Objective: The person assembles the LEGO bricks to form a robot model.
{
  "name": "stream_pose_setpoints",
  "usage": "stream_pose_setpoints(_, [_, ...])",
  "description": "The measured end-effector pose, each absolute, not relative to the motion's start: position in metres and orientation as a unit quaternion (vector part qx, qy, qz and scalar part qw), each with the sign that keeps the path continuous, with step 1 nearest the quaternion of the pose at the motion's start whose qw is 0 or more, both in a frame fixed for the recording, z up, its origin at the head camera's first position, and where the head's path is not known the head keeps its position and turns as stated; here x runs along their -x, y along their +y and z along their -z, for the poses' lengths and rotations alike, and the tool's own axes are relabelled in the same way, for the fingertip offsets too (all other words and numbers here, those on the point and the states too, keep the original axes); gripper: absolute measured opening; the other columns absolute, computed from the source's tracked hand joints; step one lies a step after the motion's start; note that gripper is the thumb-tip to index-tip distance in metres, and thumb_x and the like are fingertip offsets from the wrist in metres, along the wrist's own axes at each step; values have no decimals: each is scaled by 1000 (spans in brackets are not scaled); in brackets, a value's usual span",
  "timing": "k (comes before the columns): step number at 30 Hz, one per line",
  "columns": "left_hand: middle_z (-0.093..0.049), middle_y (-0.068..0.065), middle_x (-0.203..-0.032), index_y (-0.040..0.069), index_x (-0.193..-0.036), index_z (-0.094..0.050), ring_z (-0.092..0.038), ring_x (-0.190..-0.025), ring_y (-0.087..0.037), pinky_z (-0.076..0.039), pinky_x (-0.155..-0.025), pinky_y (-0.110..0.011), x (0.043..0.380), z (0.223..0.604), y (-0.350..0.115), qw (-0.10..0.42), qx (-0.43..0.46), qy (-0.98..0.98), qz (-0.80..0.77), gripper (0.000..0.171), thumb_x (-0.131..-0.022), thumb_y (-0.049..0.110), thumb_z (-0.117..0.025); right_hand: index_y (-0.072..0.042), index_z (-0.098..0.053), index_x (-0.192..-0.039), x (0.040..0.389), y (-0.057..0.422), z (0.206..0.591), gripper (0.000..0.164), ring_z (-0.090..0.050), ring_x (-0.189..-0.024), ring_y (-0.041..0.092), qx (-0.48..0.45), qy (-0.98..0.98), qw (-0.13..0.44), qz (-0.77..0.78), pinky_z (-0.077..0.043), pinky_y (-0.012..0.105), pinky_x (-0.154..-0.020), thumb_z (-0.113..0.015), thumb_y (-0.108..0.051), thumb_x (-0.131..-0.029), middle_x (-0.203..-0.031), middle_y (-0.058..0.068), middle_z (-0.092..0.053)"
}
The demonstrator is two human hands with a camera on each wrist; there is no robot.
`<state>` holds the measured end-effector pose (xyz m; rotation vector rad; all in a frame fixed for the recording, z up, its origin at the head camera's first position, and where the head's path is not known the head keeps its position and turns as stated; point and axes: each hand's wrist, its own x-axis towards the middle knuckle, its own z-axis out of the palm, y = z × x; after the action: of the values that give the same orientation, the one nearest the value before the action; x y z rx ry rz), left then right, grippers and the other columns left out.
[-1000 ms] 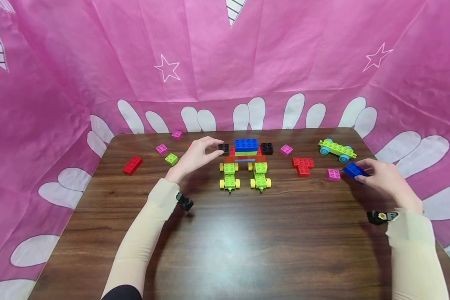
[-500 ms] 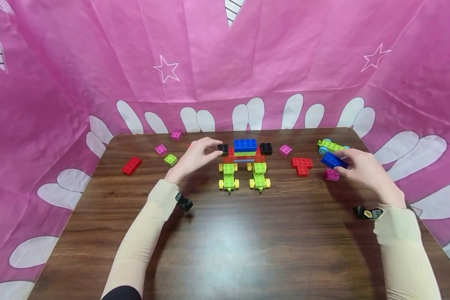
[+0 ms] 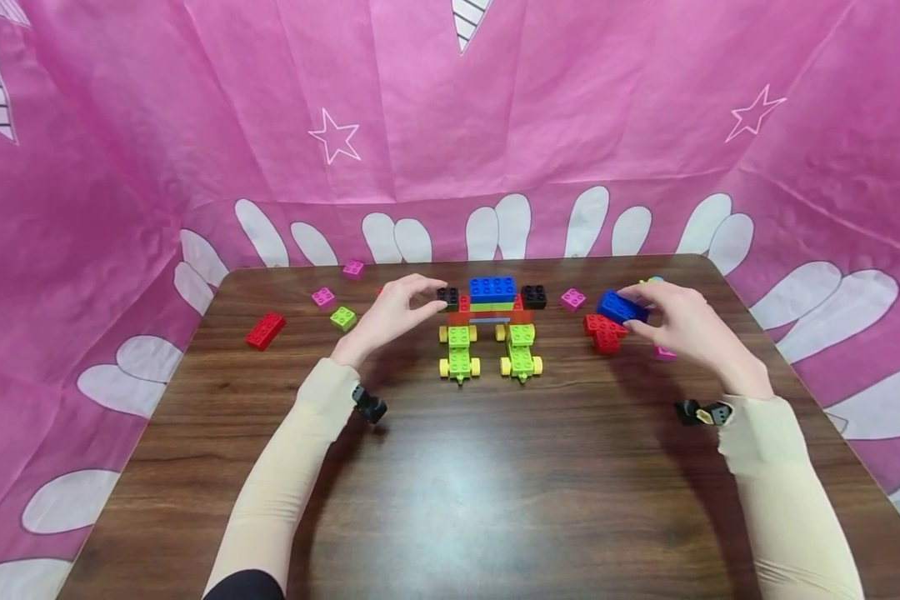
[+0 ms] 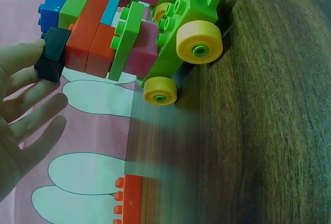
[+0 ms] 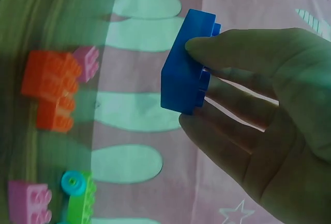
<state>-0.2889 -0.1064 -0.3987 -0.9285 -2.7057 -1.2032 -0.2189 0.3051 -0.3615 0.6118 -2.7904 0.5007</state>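
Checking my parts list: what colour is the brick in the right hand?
Plain blue; the brick shows best in the right wrist view.

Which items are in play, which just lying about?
Apparently in play:
blue brick, in right hand
wheeled model, black end brick pinched by left hand

Lying about:
pink bricks
lime brick
red brick
red T piece
lime chassis

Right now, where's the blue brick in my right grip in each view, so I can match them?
Head: right of center, the blue brick, held in the right grip, shows just above the red bricks.
Left wrist: not in it; the stacked blue brick there is another.
Right wrist: blue brick above and slightly right of center.
Shared landmark: white ovals on the pink backdrop.
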Motion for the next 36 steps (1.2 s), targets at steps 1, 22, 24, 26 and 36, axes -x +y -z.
stream_pose_setpoints(1, [-63, -4, -115, 11, -124, -60, -61, -106, -25, -50, -90, -44, 289, 399, -107, 18, 300, -870, 390, 39, -90, 30, -62, -4, -62, -113, 220, 302, 360, 41, -67, -91, 31, -213, -954, 121, -171, -53, 48, -79, -76, -9, -75, -104, 14, -67])
stream_pose_setpoints(22, [-64, 0, -114, 14, -123, -61, -62, -103, -15, -51, -89, -34, 290, 401, -107, 30, 302, -875, 378, 39, -89, 32, -63, -12, -58, -122, 245, 237, 328, 44, -61, -100, 22, -282, -939, 86, -178, -52, 44, -86, -73, -16, -80, -114, 7, -65])
stream_pose_setpoints(24, [-64, -1, -114, 14, -123, -60, -62, -103, -15, -51, -89, -34, 290, 402, -107, 27, 302, -873, 381, 39, -89, 32, -63, -12, -58, -122, 247, 232, 328, 44, -60, -96, 20, -288, -938, 82, -176, -52, 40, -82, -73, -16, -81, -113, 6, -65])
stream_pose_setpoints(26, [-64, -1, -114, 14, -124, -60, -62, -103, -15, -51, -89, -35, 290, 402, -106, 26, 304, -872, 382, 39, -89, 32, -62, -11, -59, -122, 250, 228, 328, 44, -57, -89, 18, -294, -937, 80, -171, -50, 36, -76, -72, -15, -81, -112, 6, -65])
stream_pose_setpoints(36, [-64, -1, -114, 12, -124, -60, -62, -104, -14, -51, -90, -34, 291, 403, -108, 27, 301, -870, 390, 39, -89, 31, -63, -12, -59, -123, 260, 204, 323, 44, -60, -102, 19, -328, -925, 70, -178, -53, 38, -84, -72, -17, -81, -116, 6, -64])
